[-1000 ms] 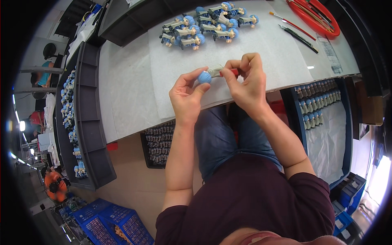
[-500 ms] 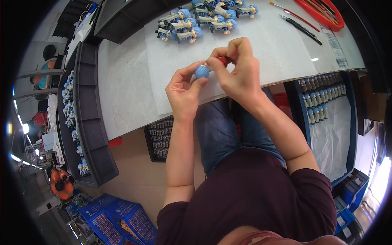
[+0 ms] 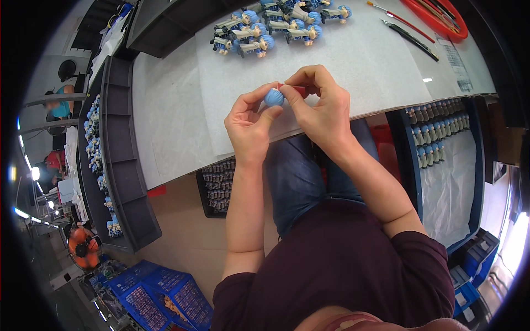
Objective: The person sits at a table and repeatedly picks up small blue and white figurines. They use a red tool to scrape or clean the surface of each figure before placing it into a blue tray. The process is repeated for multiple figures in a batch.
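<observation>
Between the thumb and fingers of my left hand (image 3: 247, 128) is a small figurine (image 3: 274, 98), its ridged blue hair turned toward me. Most of its body is hidden by the fingers. My right hand (image 3: 324, 107) pinches a small red object (image 3: 299, 90) right beside the figurine's head; its kind cannot be made out. Both hands are close together over the near part of a white foam sheet (image 3: 364, 66). Farther back on that sheet lies a group of similar blue-haired figurines (image 3: 265, 30), several of them on their sides.
A red-handled brush (image 3: 400, 22) and a black pen-like tool (image 3: 409, 39) lie at the far right, near a red tray (image 3: 441, 19) of tools. A dark divided tray (image 3: 122, 146) with figurines stands left. Another tray (image 3: 477, 165) holds figurine rows at right.
My right hand has come down slightly and its fingers have turned, so more of the red object shows. My left hand keeps the figurine in nearly the same place.
</observation>
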### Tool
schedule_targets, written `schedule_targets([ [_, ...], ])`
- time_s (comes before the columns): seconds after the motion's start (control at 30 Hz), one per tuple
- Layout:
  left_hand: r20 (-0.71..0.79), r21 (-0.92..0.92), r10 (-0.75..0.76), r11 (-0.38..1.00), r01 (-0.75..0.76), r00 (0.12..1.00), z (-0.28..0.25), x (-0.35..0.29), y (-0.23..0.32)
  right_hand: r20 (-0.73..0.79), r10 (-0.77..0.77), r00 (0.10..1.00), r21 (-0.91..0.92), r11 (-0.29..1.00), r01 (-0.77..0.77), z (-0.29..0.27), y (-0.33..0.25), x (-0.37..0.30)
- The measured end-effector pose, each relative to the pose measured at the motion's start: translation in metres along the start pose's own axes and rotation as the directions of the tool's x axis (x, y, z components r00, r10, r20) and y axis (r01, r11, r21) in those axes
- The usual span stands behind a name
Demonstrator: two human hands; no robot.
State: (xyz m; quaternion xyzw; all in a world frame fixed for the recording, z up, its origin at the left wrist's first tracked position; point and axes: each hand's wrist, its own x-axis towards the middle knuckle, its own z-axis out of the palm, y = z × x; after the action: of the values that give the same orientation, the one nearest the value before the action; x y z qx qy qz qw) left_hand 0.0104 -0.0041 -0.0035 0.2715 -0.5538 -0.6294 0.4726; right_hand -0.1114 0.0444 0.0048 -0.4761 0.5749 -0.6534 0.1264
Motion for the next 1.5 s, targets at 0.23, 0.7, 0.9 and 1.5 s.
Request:
schedule_targets([
  [0.23,0.019,0.015,0.011,1.0,-0.011,1.0,-0.001,0.0,-0.004,-0.118,0.14,0.983,0.197,0.974,-0.115,-0.018,0.007,0.005],
  [0.7,0.002,-0.073,-0.038,0.997,0.039,0.999,-0.005,-0.001,-0.001,-0.023,0.202,0.979,0.336,0.924,-0.183,-0.022,0.026,0.004],
  [0.9,0.029,-0.122,0.002,0.993,0.002,1.0,0.0,0.006,-0.011,-0.016,0.153,0.988,0.325,0.935,-0.14,-0.029,0.036,0.005],
  [1.5,0.006,-0.122,0.046,0.991,-0.045,0.999,-0.002,0.008,-0.02,-0.012,0.074,0.997,0.122,0.99,-0.072,-0.026,0.041,0.006],
])
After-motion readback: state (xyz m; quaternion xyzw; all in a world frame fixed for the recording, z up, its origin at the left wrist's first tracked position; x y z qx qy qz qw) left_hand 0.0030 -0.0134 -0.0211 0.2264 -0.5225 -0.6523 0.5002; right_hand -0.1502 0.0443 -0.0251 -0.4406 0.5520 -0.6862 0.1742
